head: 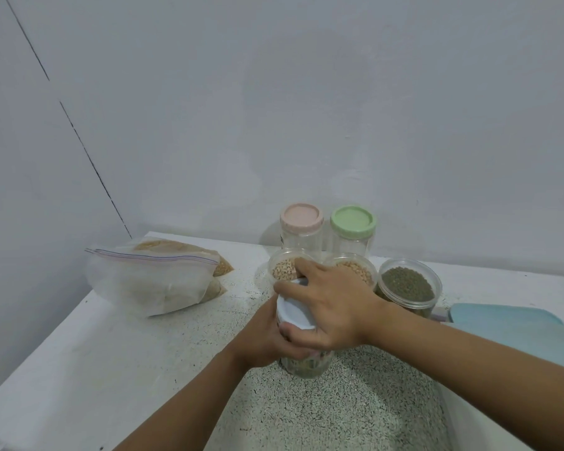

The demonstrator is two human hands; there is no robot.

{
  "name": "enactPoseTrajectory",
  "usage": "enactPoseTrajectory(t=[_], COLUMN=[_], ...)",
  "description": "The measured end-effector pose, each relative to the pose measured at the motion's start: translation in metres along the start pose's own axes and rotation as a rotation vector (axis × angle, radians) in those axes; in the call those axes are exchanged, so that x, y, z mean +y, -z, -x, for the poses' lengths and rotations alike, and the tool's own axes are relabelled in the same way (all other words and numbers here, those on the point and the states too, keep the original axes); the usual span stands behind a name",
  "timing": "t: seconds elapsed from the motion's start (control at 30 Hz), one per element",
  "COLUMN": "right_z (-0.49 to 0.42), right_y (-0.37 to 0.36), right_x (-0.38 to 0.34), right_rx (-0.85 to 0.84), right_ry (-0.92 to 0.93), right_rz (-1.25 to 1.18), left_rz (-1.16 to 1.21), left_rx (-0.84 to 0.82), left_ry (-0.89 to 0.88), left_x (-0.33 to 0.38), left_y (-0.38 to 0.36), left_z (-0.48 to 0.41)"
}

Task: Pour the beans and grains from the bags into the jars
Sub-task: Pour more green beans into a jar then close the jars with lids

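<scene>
Head view, centre of frame: the left hand (264,336) curls around a near-upright jar (303,366) from the left. The right hand (332,307) sits directly on top, fingers and thumb gripping its white lid (295,315). Zip bags (154,281) of grain lie at mid-left, well apart from both hands.

I see a plain wall (339,109) in pale grey-blue, and it fills the upper half of my view. On the left, a thin dark line (79,138) runs down it at a slant and ends at the far corner of the counter (355,411). The counter top is white with fine dark speckles and smooth white along its left side. The light is soft and even.
</scene>
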State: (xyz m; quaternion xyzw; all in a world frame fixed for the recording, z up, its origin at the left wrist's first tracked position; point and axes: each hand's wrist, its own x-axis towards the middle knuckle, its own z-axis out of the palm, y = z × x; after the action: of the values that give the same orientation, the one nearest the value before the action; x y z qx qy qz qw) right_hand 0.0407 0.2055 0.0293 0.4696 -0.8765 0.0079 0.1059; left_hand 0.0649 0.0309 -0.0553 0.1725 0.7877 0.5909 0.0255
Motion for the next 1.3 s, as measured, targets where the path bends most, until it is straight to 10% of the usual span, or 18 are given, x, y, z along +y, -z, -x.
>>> enactPoseTrajectory(t=[0.27, 0.73, 1.3], right_z=[0.001, 0.039, 0.033], right_y=[-0.006, -0.039, 0.078], right_x=[-0.008, -0.014, 0.032], right_rx=[0.113, 0.217, 0.606], right_ry=[-0.124, -0.476, -0.597], right_rz=[-0.092, -1.279, -1.239], left_rz=[-0.061, 0.235, 0.014], left_rx=[-0.023, -0.175, 0.007], left_ry=[-0.005, 0.336, 0.215], left_x=[0.009, 0.035, 0.163], left_y=[0.0, 0.031, 0.011], left_z=[0.003, 0.034, -0.048])
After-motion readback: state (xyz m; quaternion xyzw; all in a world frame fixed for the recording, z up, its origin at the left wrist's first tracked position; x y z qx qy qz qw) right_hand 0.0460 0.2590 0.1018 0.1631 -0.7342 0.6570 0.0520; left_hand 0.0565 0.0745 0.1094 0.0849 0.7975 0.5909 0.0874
